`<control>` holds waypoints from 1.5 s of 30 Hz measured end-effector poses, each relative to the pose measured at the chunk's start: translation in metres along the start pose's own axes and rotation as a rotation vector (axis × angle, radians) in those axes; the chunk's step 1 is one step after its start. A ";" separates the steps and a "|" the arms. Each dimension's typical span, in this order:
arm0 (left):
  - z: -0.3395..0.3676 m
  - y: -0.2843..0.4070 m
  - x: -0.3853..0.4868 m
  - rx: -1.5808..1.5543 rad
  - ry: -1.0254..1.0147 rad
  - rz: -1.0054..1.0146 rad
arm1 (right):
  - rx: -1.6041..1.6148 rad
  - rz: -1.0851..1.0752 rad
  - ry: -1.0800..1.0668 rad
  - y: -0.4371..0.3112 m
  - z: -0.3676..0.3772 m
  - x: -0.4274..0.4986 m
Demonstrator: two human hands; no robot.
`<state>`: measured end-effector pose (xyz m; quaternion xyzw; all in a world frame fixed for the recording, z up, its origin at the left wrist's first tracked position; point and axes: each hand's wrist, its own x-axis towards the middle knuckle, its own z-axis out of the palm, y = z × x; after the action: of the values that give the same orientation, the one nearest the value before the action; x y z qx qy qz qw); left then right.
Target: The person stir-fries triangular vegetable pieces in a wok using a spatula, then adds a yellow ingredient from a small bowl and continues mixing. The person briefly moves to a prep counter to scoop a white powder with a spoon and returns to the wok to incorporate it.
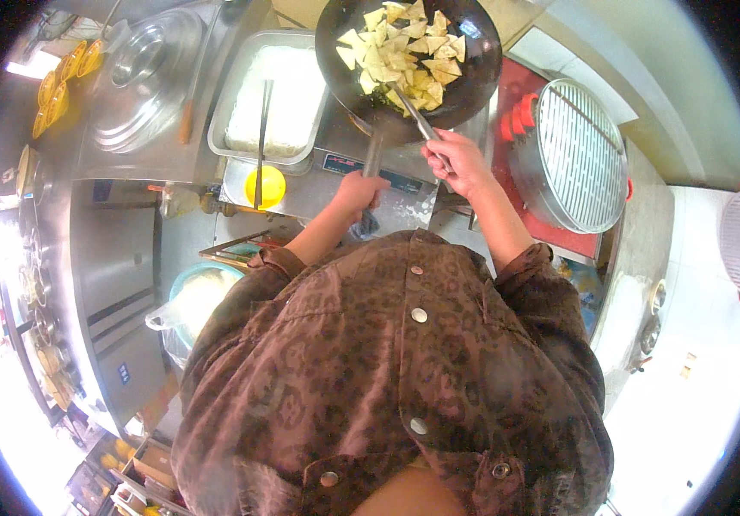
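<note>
A dark wok [479,58] stands on the stove before me, with many pale yellow triangular pieces of food [395,48] in it, perhaps tofu. My left hand [360,192] is closed around the wok's handle [374,151]. In my right hand [457,160] is the metal handle of a cooking utensil [418,116]. It reaches down into the wok, and its working end is hidden among the pieces. Some greenish bits and liquid show at the wok's near side.
Left of the wok stands a metal tray [218,132] of white contents, with chopsticks [264,142] across its edge above a yellow cup [273,187]. Farther left is a large metal lid [150,77]. A slotted steamer pot [576,155] sits on a red surface [512,174] at right.
</note>
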<state>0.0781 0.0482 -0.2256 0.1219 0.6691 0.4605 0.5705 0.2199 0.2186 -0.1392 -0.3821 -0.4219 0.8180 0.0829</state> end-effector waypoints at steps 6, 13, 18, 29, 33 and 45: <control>0.004 0.008 -0.008 -0.089 0.011 -0.046 | -0.752 -0.357 0.253 0.005 -0.015 -0.017; 0.003 0.003 -0.002 -0.102 -0.027 -0.027 | -1.516 -0.635 0.363 0.012 -0.015 -0.051; 0.004 0.008 -0.008 -0.110 -0.010 -0.040 | -1.659 -0.605 0.407 0.002 -0.014 -0.068; 0.001 -0.005 0.005 -0.173 -0.085 -0.031 | -1.428 -0.885 0.310 0.007 -0.009 -0.090; 0.002 -0.002 0.003 -0.172 -0.109 -0.030 | -1.490 -0.746 0.329 0.016 -0.013 -0.083; 0.013 0.002 -0.005 -0.221 -0.233 -0.108 | -1.425 -0.707 0.287 0.005 -0.007 -0.099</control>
<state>0.0908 0.0521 -0.2195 0.0748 0.5494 0.4825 0.6781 0.2946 0.1745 -0.0909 -0.2885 -0.9231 0.2207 0.1263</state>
